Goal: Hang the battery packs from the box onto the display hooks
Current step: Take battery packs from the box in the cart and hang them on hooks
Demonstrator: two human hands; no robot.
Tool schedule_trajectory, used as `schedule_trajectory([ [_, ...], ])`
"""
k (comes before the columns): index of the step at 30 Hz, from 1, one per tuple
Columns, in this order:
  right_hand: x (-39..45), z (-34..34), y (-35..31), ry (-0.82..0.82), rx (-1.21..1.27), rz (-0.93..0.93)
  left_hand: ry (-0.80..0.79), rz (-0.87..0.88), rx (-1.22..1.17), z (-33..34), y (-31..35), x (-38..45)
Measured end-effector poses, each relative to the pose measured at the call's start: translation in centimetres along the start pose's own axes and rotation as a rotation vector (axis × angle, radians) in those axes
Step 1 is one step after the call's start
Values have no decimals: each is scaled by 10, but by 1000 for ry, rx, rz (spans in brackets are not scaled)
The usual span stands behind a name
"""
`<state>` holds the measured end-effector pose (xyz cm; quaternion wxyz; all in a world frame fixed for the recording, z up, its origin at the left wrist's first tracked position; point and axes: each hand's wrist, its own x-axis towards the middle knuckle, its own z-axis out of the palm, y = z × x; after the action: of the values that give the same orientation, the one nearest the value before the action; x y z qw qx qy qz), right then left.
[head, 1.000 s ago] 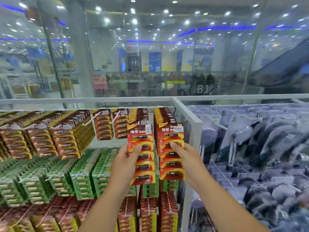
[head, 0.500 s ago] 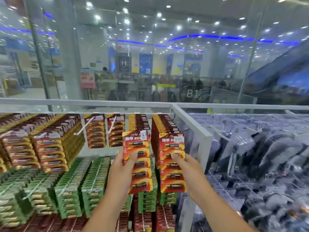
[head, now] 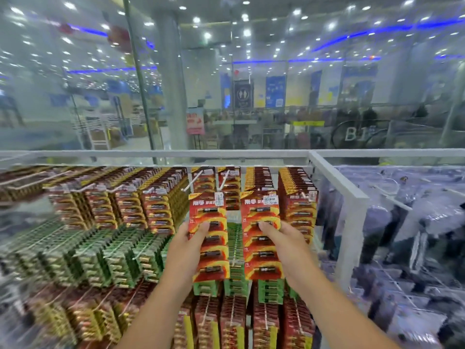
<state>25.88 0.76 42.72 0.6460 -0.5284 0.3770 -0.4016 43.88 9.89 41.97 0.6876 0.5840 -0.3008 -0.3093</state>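
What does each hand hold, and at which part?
The left hand grips one red battery pack at its left edge, about mid-height. The right hand grips another red pack at its right edge.

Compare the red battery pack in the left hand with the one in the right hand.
The left pack tilts slightly, while the right pack hangs straighter. The left pack's price tag sits at its top right corner; the right pack's lies across its top. Both are red strips held by thumbs, left hand and right hand.
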Motion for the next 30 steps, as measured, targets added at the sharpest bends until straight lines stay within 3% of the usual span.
schedule_trajectory([
  [14,51,99,12,73,19,26,-35,2,51,-58,-11,82],
  [30,70,115,26,162,-13,-10,-102,-78,-83,-70,-26,124],
])
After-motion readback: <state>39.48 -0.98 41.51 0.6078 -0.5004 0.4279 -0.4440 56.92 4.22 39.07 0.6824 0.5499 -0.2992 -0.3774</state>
